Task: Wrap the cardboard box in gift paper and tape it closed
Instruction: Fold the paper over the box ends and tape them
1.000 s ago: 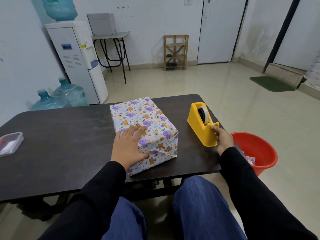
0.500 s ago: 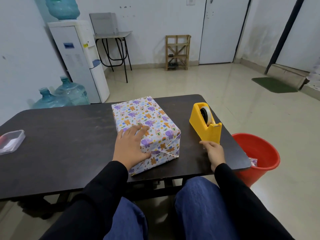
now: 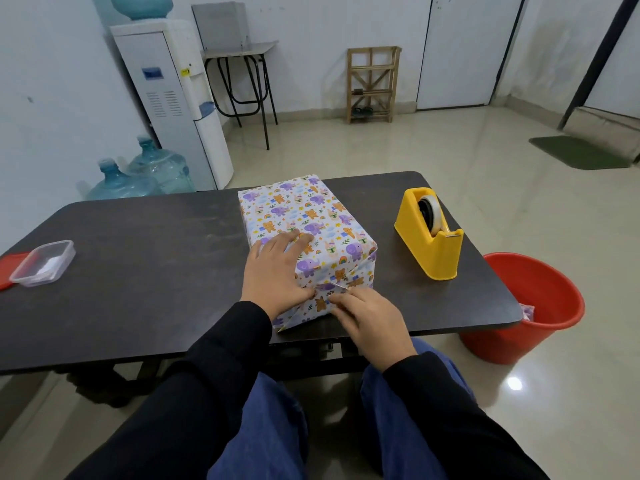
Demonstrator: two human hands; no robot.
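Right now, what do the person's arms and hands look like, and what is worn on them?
Both arms are covered by long, plain black sleeves that end at the wrists: the left sleeve and the right sleeve show no markings. The left hand and right hand are bare, with no gloves, rings or watch in view.

Plain office room: water dispenser (image 3: 169, 98), spare bottles (image 3: 145, 174), tiled floor (image 3: 450, 161).
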